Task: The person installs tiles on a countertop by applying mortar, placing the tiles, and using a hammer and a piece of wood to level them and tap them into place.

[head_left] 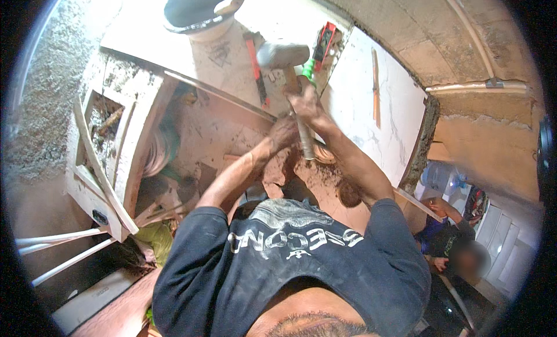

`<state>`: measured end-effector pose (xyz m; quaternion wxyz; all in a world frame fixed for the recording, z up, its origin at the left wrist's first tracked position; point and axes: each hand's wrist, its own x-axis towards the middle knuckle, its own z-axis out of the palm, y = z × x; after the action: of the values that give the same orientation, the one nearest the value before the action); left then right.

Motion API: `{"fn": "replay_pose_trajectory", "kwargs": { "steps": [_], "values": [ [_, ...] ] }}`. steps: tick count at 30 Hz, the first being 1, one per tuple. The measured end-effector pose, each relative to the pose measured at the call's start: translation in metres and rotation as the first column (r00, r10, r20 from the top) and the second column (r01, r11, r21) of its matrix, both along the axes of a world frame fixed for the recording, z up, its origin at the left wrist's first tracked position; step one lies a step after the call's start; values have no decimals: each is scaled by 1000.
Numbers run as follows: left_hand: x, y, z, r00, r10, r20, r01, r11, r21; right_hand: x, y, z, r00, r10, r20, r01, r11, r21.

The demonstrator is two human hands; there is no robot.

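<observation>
My right hand (306, 99) is closed round the wooden handle of a mallet (282, 55), whose thick grey head points away from me. The handle's lower end hangs down past my wrist. Just below that grip, my left hand (283, 132) is close beside the handle at the near edge of the pale countertop (229, 81); its fingers are hidden. A bright green piece (309, 70) shows right behind my right hand, its kind unclear. On the countertop, a narrow red and black tool (256, 67) lies left of the mallet, and another red and black tool (324, 44) lies to its right.
A dark-rimmed bucket (203, 29) stands at the far left of the countertop. To the right is a white marbled slab (394, 107) with a thin wooden strip (376, 87) on it. White pipes (69, 238) jut out at lower left. Another person (449, 238) is at lower right.
</observation>
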<state>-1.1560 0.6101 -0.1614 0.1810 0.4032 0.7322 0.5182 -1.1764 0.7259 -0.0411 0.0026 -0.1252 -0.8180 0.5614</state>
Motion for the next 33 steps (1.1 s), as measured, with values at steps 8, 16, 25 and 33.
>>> {"fn": "replay_pose_trajectory", "kwargs": {
  "steps": [8, 16, 25, 33],
  "values": [
    [5, 4, 65, 947, -133, -293, 30, 944, -330, -94, 11, 14, 916, -292, 273, 395, 549, -737],
    [11, 4, 9, 787, -167, -594, -63, 936, -347, 111, 84, 87, 845, -472, 250, 529, 674, -515],
    [9, 10, 37, 720, -251, -647, -93, 889, -448, 397, 174, 60, 130, -934, 333, 990, 107, -87],
    [16, 4, 22, 735, -311, -602, -133, 806, -577, 457, 201, 50, 228, -884, 409, 966, 258, 18]
  ]
}}
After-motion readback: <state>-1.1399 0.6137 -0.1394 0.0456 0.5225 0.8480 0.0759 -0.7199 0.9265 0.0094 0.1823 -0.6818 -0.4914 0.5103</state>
